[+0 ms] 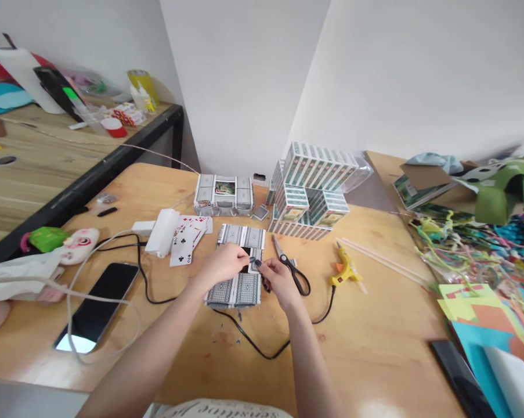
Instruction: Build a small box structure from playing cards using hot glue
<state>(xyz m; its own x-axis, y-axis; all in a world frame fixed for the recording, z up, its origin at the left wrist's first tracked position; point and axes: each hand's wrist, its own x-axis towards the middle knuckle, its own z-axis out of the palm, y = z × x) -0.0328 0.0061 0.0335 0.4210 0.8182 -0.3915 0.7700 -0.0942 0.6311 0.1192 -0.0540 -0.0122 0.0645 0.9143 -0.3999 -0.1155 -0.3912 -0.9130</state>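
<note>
- From where I stood, both hands were over the card-covered piece (248, 290), mid-table, just near of the card-covered box (205, 194).
- Left hand (229, 261): fingertips drawn together above the dark gap in the piece's middle; couldn't tell what, if anything, they pinched.
- Right hand (279, 281): fingers curled in, tips almost meeting the left's at the gap's right side; grip hidden too.
- Scissors (294, 270) lay just right of the right hand, points toward the far side. A sideways slip could have bumped the handles or nicked a finger.
- Glue gun (346, 270) sat further right, its black cord (270, 355) looping along the near side, by the right forearm. An arm snagging it could have dragged the gun; if hot, burn risk.
- Card edges looked thin; pressing hard at the gap could have bent them or popped a seam.
- Stacked card boxes (318, 168), far right, looked tall; a knock from a reaching arm could have toppled them.
</note>
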